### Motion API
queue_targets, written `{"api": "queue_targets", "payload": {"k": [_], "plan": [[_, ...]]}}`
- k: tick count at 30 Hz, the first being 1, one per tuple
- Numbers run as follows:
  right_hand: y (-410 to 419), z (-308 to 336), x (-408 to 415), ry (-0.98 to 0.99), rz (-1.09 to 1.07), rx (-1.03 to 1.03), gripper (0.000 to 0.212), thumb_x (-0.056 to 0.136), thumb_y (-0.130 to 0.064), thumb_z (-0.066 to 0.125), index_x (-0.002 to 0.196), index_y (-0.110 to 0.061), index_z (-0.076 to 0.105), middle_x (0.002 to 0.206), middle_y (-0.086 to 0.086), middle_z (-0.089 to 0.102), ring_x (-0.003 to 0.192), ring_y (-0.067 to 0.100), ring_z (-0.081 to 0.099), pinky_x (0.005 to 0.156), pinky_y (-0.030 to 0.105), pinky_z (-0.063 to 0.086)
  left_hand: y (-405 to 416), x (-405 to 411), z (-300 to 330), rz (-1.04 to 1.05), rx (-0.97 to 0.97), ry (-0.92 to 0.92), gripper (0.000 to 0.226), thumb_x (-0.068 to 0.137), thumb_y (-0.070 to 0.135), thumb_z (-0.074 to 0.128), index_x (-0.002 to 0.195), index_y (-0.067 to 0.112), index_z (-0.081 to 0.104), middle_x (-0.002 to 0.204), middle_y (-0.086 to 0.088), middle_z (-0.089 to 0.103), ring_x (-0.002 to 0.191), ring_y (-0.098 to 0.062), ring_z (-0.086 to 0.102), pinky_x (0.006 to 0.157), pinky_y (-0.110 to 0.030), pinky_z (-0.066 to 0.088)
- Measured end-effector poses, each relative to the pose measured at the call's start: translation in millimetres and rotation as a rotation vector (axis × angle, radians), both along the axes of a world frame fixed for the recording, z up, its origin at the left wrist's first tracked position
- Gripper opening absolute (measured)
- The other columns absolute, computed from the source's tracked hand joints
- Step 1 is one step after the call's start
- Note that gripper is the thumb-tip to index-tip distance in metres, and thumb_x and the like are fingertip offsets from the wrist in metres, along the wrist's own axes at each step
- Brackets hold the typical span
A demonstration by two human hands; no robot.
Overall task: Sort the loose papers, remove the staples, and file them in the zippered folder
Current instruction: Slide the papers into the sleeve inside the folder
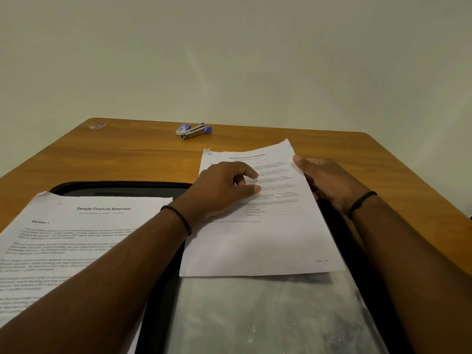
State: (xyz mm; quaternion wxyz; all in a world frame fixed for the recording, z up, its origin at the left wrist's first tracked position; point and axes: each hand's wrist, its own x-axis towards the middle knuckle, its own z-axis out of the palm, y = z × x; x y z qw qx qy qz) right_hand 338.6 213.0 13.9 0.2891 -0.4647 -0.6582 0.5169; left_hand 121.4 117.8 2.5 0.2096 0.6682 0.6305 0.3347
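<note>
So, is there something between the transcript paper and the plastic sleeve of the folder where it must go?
Nothing visible blocks it. The transcript paper lies with its lower edge at the plastic sleeve in the open folder. The left hand rests on it; the right hand holds its right edge.

The place looks like a plain office or study desk: a wooden table (357, 149) against a bare off-white wall (229, 47), with printed documents (76, 238), an open black zippered folder (120, 186) and a stapler (195, 131) on it.
</note>
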Motion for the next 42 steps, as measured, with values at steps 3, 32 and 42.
{"api": "queue_targets", "payload": {"k": [3,32,42], "plan": [[1.5,-2.5,0.7,-0.040,-0.030,0.007,0.028,0.100,-0.025,0.057,0.111,0.000,0.067,0.102,0.012,0.076,0.098,0.037,0.071,0.091,0.054,0.056,0.8,-1.7,-1.8,0.061,0.015,0.112,0.022,0.091,0.045,0.066,0.104,0.028,0.070,0.080,0.004,0.064,0.071,-0.008,0.051,0.067,-0.028,0.038],[0.3,-5.7,-1.4,0.058,-0.163,0.057,0.033,0.095,-0.012,0.061,0.126,-0.018,0.051,0.091,0.015,0.072,0.055,0.012,0.060,0.039,0.022,0.041,7.1,-45.7,-5.4,0.602,-0.061,-0.028,0.042,0.089,0.026,0.072,0.127,0.023,0.055,0.099,0.004,0.060,0.089,-0.016,0.057,0.073,-0.034,0.045],[0.4,-7.4,-2.1,0.129,-0.160,0.101,0.061,0.089,0.000,0.066,0.136,-0.031,0.043,0.102,0.014,0.072,0.077,0.023,0.072,0.065,0.032,0.060,3.2,-42.4,8.3,0.355,-0.168,-0.423,0.042,0.089,0.003,0.063,0.122,0.022,0.046,0.074,0.000,0.063,0.065,-0.012,0.059,0.052,-0.026,0.041]]}}
